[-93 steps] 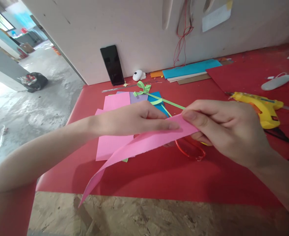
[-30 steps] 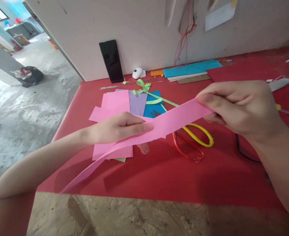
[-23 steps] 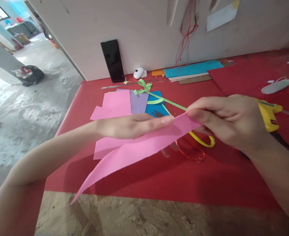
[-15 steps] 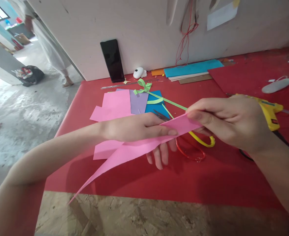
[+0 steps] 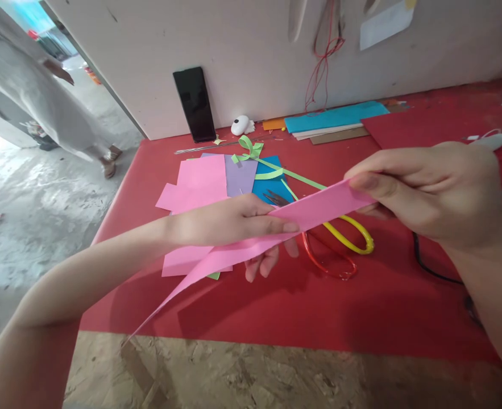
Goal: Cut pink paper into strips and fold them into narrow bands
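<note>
A long pink paper strip (image 5: 314, 209) is held above the red table (image 5: 276, 307). My right hand (image 5: 430, 190) pinches its right end between thumb and fingers. My left hand (image 5: 233, 224) grips the strip near its middle, thumb on top and fingers underneath. The strip's free end droops down to the left, past the table's front edge. Under the strip lie scissors (image 5: 340, 244) with one yellow and one red handle loop.
Pink (image 5: 199, 179), purple (image 5: 240, 176) and blue (image 5: 270, 184) sheets lie behind my hands, with green ribbon strips (image 5: 251, 150). A black phone (image 5: 194, 105) leans on the wall. Coloured sheets (image 5: 331, 118) are stacked at the back. A person in white (image 5: 37, 96) walks on the floor at left.
My right hand has pulled the strip's end up and to the right, away from my left hand, covering the yellow glue gun. The person at left has come closer.
</note>
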`<action>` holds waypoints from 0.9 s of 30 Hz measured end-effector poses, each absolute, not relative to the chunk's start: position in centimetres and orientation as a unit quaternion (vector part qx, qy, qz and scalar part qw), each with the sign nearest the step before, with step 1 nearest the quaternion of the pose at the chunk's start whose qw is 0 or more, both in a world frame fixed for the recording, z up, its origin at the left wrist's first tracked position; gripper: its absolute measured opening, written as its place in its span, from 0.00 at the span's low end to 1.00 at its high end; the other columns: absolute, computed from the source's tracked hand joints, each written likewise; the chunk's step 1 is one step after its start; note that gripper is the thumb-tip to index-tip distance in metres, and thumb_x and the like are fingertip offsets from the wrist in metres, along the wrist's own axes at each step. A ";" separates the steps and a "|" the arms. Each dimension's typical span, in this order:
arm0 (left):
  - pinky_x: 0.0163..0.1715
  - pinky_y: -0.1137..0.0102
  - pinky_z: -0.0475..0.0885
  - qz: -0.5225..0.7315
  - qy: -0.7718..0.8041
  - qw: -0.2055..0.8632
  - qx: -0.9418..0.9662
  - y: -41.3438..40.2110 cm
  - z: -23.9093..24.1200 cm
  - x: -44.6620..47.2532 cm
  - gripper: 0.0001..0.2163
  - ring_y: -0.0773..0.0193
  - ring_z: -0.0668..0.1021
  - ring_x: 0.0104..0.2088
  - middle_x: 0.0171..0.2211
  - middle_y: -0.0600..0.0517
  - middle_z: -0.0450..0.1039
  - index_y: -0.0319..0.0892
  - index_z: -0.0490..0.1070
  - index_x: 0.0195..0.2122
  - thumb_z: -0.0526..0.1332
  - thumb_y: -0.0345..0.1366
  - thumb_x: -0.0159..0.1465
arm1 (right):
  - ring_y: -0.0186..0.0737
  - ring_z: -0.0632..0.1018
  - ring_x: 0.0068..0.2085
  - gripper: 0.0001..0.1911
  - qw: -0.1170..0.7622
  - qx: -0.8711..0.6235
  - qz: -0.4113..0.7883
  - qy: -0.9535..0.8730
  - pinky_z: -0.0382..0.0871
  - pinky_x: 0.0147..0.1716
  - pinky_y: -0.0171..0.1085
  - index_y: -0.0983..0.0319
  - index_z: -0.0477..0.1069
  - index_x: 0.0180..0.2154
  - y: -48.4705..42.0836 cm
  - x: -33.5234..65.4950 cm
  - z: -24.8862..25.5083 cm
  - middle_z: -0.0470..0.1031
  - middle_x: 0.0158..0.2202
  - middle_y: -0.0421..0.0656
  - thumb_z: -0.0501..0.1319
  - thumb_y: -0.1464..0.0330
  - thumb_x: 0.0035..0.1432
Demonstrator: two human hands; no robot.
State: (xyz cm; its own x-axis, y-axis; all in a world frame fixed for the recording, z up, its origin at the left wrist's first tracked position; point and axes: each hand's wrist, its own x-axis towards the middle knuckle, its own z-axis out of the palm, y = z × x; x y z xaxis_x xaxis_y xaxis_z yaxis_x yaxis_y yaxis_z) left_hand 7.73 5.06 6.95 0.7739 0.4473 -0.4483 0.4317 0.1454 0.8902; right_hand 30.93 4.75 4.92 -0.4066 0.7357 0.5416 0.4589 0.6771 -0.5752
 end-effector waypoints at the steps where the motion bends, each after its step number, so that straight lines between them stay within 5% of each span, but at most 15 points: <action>1: 0.21 0.80 0.68 0.007 0.341 0.678 0.651 5.1 6.9 7.8 0.14 0.74 0.74 0.16 0.18 0.57 0.73 0.38 0.73 0.31 0.56 0.43 0.66 | 0.23 0.63 0.18 0.12 0.406 -0.370 0.176 -0.817 0.55 0.17 0.29 0.59 0.70 0.27 4.8 31.0 4.9 0.63 0.16 0.33 0.57 0.64 0.63; 6: 0.24 0.77 0.71 -0.001 0.374 0.664 0.647 5.1 6.9 7.5 0.14 0.71 0.76 0.18 0.15 0.57 0.71 0.39 0.73 0.30 0.56 0.44 0.65 | 0.25 0.62 0.19 0.13 0.417 -0.380 0.159 -0.810 0.57 0.18 0.31 0.59 0.70 0.27 5.2 31.6 4.9 0.62 0.16 0.34 0.57 0.63 0.62; 13: 0.45 0.74 0.72 -0.005 0.342 0.647 0.681 5.3 6.3 6.9 0.15 0.72 0.80 0.23 0.19 0.57 0.76 0.39 0.71 0.26 0.51 0.37 0.68 | 0.24 0.62 0.20 0.12 0.371 -0.380 0.164 -0.832 0.59 0.22 0.30 0.60 0.71 0.29 5.5 31.8 4.5 0.65 0.18 0.34 0.56 0.64 0.64; 19: 0.30 0.77 0.74 0.006 0.327 0.715 0.618 4.9 6.3 7.2 0.10 0.69 0.82 0.28 0.24 0.53 0.79 0.39 0.67 0.31 0.51 0.33 0.68 | 0.25 0.60 0.19 0.13 0.364 -0.380 0.182 -0.831 0.56 0.19 0.30 0.60 0.70 0.27 5.4 31.7 4.6 0.62 0.16 0.34 0.56 0.64 0.63; 27: 0.28 0.76 0.74 -0.014 0.306 0.746 0.591 4.9 6.7 6.9 0.13 0.67 0.81 0.25 0.19 0.53 0.77 0.39 0.66 0.26 0.50 0.31 0.68 | 0.24 0.59 0.16 0.15 0.325 -0.365 0.292 -0.822 0.51 0.15 0.29 0.61 0.68 0.24 5.6 31.9 5.0 0.59 0.14 0.33 0.56 0.63 0.62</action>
State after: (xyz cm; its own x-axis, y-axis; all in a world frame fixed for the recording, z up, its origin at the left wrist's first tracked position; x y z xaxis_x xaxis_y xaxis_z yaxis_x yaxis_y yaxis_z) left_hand 6.89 4.93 6.70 0.8122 0.3415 -0.4729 0.3818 0.3018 0.8736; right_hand 31.87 5.55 5.02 -0.5222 0.7899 0.3214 0.4105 0.5632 -0.7172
